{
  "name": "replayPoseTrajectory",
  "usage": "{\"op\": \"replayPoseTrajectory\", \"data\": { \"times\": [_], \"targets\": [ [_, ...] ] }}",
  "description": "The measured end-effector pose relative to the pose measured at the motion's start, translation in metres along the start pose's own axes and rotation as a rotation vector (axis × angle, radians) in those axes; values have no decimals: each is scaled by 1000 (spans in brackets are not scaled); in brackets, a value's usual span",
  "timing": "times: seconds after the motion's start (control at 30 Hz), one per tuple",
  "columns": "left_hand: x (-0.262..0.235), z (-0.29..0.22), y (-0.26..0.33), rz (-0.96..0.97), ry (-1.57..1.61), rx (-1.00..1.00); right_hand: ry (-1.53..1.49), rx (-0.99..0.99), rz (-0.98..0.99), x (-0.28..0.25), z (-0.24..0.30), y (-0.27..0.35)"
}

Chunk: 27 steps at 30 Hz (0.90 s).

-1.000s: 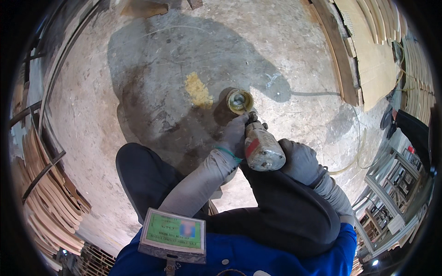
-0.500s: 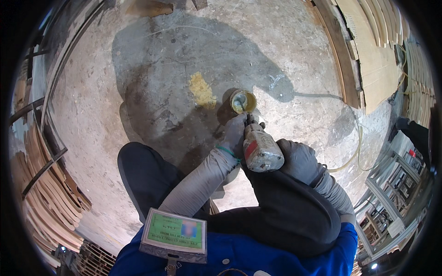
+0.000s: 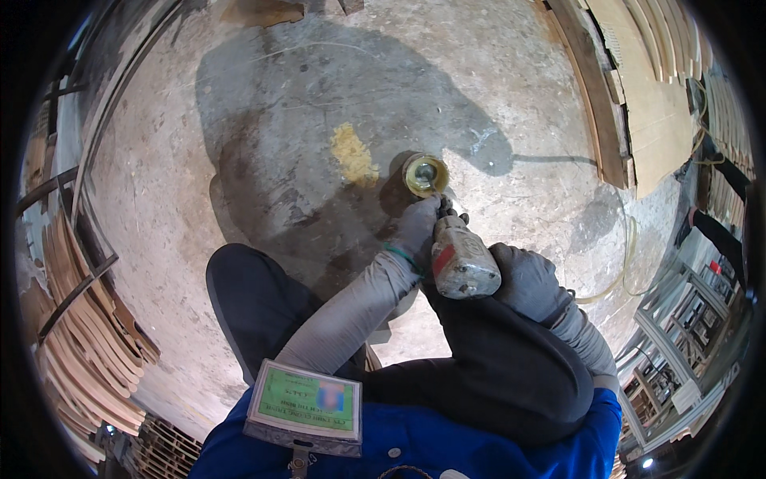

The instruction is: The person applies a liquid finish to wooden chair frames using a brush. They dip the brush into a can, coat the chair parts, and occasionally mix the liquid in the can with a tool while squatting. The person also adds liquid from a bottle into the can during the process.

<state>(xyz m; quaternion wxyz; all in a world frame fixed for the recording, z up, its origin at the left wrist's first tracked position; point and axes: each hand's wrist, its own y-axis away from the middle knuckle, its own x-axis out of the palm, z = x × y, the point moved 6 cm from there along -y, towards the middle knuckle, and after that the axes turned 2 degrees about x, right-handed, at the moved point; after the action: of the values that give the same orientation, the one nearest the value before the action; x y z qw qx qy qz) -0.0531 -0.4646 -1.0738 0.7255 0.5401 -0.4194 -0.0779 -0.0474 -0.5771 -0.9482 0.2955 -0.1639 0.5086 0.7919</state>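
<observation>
A worn grey air impact wrench [image 3: 465, 263] with a red patch lies between my gloved hands, its nose tilted away from me. My right hand [image 3: 527, 279] is closed at its handle side, and the tool's body hides part of the grip. Around the front end, my left hand [image 3: 419, 227] is closed, with dark fingertips showing past the nose. From there a thin rod runs into a small round tub [image 3: 415, 186], yellowish inside, standing on the floor. Grey material in the tub surrounds the rod's end.
A yellow dried patch [image 3: 354, 156] marks the concrete floor [image 3: 319, 88] left of the tub. A pale hose [image 3: 618, 275] curves away at right. Curved wooden strips [image 3: 88, 335] are stacked at left, and cardboard [image 3: 658, 120] stands at right. Another person's dark-clad limb [image 3: 714, 231] shows at far right.
The tool and both hands have shifted slightly to the right. The tub sits a little further right in view, and the rod's end lies differently in it. More of the other person shows.
</observation>
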Motion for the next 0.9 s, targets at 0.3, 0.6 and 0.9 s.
{"op": "replayPoseTrajectory", "data": {
  "times": [0.3, 0.6, 0.9],
  "targets": [
    [-16, -4, -2, 22, -58, 66, 13, -50, 17, 3, 6, -4],
    [-9, -11, 1, 105, -105, 119, 114, -77, -25, 3, 9, -5],
    [-7, 2, -6, -32, -113, 93, 84, -89, -28, -9, 6, 2]
  ]
}}
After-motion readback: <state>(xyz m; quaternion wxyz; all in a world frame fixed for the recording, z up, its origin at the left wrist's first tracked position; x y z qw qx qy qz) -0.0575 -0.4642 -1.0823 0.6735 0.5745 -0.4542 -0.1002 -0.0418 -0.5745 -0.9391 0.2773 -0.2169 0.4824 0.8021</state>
